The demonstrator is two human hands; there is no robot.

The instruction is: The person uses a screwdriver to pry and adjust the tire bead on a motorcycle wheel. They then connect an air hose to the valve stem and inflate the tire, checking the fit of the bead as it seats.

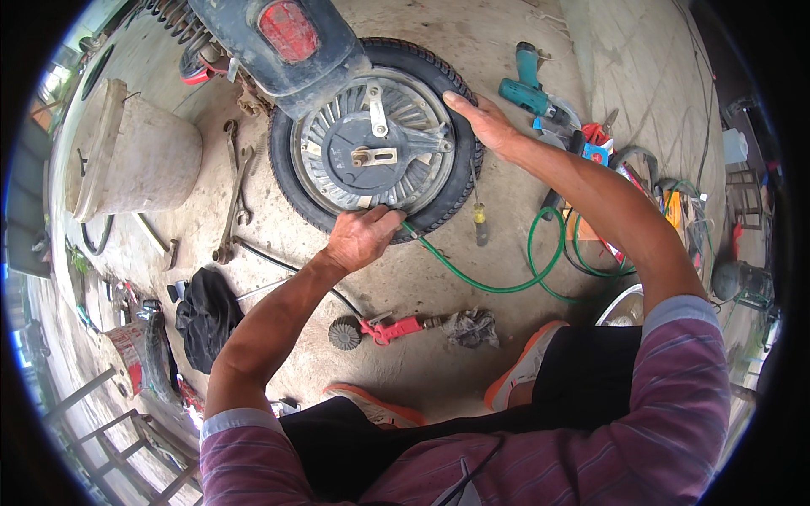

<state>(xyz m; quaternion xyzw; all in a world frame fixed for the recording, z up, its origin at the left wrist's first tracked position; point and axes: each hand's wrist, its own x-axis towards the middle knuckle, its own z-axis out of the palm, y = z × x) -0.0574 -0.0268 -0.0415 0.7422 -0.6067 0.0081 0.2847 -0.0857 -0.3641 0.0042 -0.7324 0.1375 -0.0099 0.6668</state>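
A black tyre [462, 156] on a metal wheel lies flat on the concrete, its hub plate [359, 160] facing up with an axle stub and a bolted lever. My left hand [363, 238] is closed at the wheel's near rim, around the end of a green hose [472, 282]. Its fingertips and the hose's tip are hidden against the rim. My right hand [488, 125] grips the tyre's right side, thumb on top, with the other fingers mostly out of sight. A dark scooter rear fender [283, 51] with a red lamp covers the wheel's upper left.
Right of the wheel lie a yellow-handled screwdriver [480, 226] and a teal power drill [526, 84]. Wrenches [232, 190] and a whitish bucket [143, 156] are to the left. Near my shoes [527, 363] rest a red air tool [392, 329] and black cloth [207, 316].
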